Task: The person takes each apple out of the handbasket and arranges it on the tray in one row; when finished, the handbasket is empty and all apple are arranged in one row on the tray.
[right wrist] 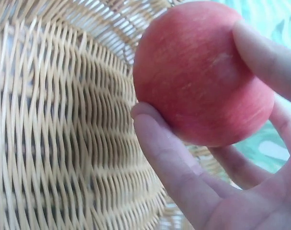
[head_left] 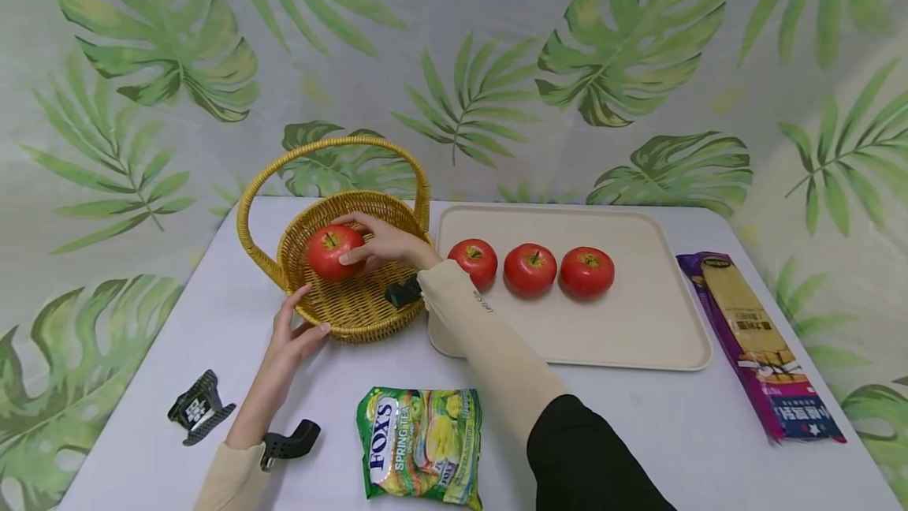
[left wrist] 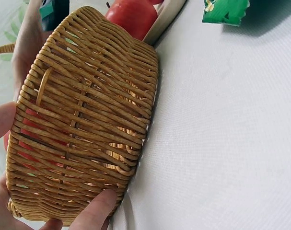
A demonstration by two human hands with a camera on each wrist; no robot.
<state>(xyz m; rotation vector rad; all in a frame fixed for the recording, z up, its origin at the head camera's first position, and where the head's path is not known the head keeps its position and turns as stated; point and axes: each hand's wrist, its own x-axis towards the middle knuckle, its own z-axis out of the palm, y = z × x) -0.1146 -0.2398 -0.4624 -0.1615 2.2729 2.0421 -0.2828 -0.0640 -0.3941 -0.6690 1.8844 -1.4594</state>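
Observation:
A red apple [head_left: 333, 252] is in my right hand [head_left: 386, 243], inside the yellow wicker basket [head_left: 362, 327] on the left of the table. In the right wrist view, my thumb and fingers grip the apple [right wrist: 203, 72] from its sides, above the woven floor of the basket [right wrist: 64, 120]. With its thumb and fingers spread along the near left side, my left hand [head_left: 289, 341] holds the basket. The left wrist view shows fingertips against the woven wall [left wrist: 87, 105], the apple partly visible through the gaps.
A beige tray [head_left: 638, 337] to the right bears three more apples [head_left: 530, 270]. At the front lies a green candy bag [head_left: 422, 444]. A purple noodle packet [head_left: 762, 345] lies at the right edge, and a small black wrapper [head_left: 201, 407] at the left. The basket's handle [head_left: 336, 142] arches overhead.

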